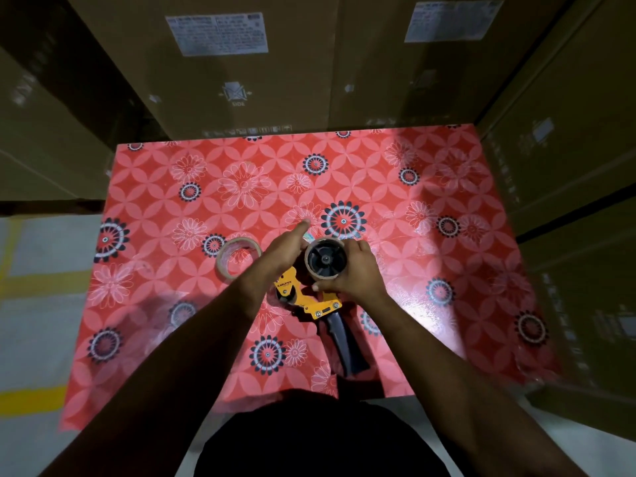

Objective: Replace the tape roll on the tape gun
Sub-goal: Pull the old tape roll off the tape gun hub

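Floral table [447, 235]: hands [354, 270] seemingly around roll [325, 258].

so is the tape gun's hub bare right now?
No: a brown tape roll sits around the black hub of the tape gun, with the right hand gripping its rim.

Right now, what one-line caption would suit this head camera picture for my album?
Both hands, left hand and right hand, grip the roll on a yellow tape gun; another tape roll lies beside it.
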Available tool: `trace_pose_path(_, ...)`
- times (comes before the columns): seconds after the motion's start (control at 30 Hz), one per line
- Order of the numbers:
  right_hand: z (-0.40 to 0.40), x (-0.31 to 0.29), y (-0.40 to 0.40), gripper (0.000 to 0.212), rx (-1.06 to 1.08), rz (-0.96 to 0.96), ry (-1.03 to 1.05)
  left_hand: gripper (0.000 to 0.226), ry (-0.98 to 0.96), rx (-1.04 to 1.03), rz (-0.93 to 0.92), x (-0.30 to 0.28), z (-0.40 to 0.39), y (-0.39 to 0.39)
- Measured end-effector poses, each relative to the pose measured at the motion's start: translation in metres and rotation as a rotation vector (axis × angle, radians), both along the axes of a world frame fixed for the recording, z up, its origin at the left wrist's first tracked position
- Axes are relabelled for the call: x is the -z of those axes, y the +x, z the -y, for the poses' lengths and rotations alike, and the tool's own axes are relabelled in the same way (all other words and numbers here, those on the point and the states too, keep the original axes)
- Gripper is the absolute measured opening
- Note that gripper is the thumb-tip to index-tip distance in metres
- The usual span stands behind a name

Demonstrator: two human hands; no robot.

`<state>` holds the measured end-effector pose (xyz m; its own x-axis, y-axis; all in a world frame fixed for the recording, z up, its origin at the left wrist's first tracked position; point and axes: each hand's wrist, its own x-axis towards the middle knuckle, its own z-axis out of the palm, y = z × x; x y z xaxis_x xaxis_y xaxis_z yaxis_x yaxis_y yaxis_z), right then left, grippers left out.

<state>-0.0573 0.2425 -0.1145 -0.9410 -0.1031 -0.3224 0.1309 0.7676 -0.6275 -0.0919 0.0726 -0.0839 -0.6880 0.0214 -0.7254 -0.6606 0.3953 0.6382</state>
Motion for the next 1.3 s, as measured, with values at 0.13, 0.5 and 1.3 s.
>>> trace_pose_path(0.13, 0.005, 0.008, 0.008, 0.086, 0.117, -0.123, 0.002, 0.075, 0.017, -0.005, -0.008, 0.003, 0.002, -0.001)
trace_pose_path(0.5, 0.013, 0.011, 0.008, 0.082, 0.189, -0.130, -0.093, 0.081, 0.178, -0.097, -0.031, -0.009, 0.009, 0.024)
trace_pose_path(1.3, 0.000, 0.011, -0.006, 0.079, 0.076, -0.209, -0.129, 0.099, 0.366, -0.011, 0.087, -0.011, 0.017, 0.015)
